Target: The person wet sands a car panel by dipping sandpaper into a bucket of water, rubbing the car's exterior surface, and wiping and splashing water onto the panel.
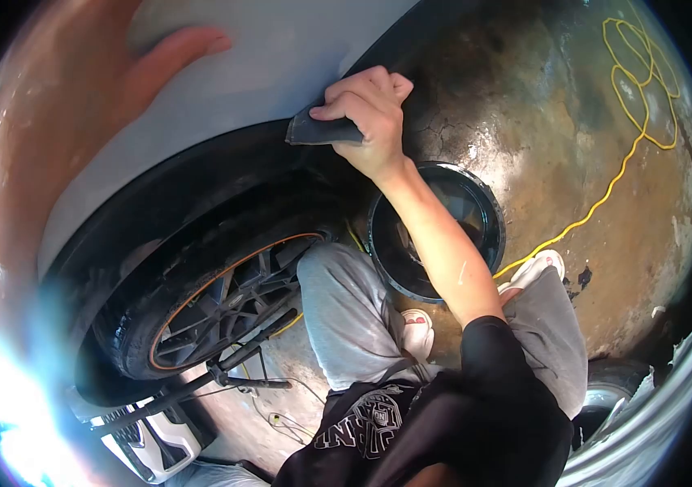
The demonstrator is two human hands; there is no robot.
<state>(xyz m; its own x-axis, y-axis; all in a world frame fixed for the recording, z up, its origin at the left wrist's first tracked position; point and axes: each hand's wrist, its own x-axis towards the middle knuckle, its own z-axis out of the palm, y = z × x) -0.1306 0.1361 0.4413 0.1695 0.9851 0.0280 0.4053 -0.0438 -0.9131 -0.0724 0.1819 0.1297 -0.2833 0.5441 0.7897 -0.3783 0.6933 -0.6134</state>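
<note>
My right hand [370,109] grips a dark, flat, flexible sheet or pad [326,130] at the lower edge of a pale grey car body panel [257,73], just above the black wheel arch trim [175,174]. Large and close to the camera, my left hand [114,77] is at the upper left over the same panel. Its thumb is stretched out to the right, while its other fingers are cut off by the frame's top edge. A round black tub [496,235] stands on the floor below my right forearm.
A wheel [232,296] with an orange rim line sits under the arch. Yellow cord [581,219] crosses the stained floor [541,146]. A metal tool or stand [261,383] lies near the wheel. Another tyre [618,377] and silvery sheeting [646,430] are at the lower right.
</note>
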